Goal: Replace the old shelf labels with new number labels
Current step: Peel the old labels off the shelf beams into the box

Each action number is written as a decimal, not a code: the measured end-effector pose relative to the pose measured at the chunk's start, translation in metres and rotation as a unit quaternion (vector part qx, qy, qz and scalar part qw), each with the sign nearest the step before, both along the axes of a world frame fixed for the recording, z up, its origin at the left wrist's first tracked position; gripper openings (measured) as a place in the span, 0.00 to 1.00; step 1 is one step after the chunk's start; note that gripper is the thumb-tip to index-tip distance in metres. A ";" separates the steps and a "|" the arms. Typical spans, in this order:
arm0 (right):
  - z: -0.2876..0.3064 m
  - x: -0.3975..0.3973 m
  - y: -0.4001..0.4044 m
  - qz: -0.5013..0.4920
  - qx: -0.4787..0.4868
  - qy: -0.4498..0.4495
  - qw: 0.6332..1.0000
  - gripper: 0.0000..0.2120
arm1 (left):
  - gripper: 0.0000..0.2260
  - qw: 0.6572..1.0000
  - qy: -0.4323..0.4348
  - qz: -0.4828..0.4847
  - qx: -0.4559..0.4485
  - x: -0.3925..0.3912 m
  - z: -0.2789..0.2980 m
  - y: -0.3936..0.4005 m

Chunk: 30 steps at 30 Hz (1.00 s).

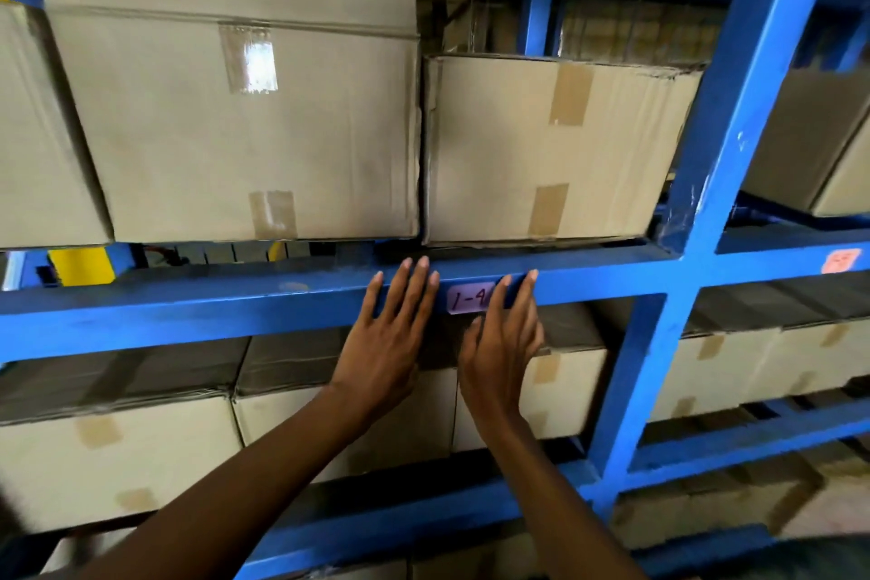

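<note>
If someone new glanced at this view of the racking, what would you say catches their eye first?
First, the two hands pressed flat on the blue shelf beam at centre: the left hand beside, and the right hand partly over, a pink label handwritten "1-4". Next, the big cardboard boxes taped shut on the shelf above. An orange-pink label sits on the beam at far right, too blurred to read.

"1-4" on pink label (467, 298)
</note>
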State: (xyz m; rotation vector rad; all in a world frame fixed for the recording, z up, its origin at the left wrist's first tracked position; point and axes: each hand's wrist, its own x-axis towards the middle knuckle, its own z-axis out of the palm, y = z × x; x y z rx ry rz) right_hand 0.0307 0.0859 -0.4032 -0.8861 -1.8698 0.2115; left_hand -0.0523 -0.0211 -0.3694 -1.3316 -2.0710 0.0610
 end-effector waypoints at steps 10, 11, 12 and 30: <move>0.004 0.004 -0.002 0.045 -0.039 0.145 0.988 0.15 | 0.48 1.000 0.015 -0.010 0.021 0.000 -0.002 0.001; 0.007 0.004 -0.001 0.039 -0.044 0.150 0.987 0.11 | 0.48 1.000 0.015 -0.015 0.020 -0.001 -0.003 0.002; 0.011 0.004 0.000 0.039 -0.053 0.157 0.985 0.09 | 0.48 1.000 0.011 -0.018 0.019 -0.002 -0.005 0.003; 0.009 0.127 0.075 0.221 -0.280 0.216 0.909 0.06 | 0.44 0.997 0.014 -0.066 0.041 0.030 -0.011 0.044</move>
